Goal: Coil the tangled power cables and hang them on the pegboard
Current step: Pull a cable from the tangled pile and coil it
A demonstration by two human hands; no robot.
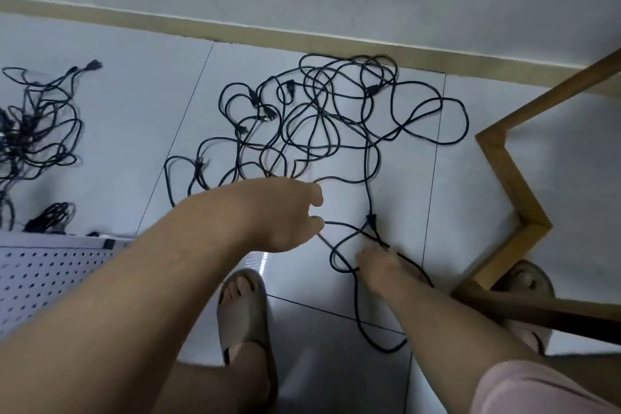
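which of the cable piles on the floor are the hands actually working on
The big middle tangle: left hand and right hand are on its near strands. The left tangle and the small bundle by the pegboard lie untouched.

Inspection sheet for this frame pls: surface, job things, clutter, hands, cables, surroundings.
Surface: pale tiled floor.
Job's things: tangle mid-floor; pegboard lying flat, lower left, bare where seen.
Clutter: nothing seen.
Grippers: left hand curled at a strand, hold unclear; right hand grips strands by a plug.
Cables: all black; second tangle and small bundle at left.
Surroundings: baseboard, wooden frame at right, slippers.
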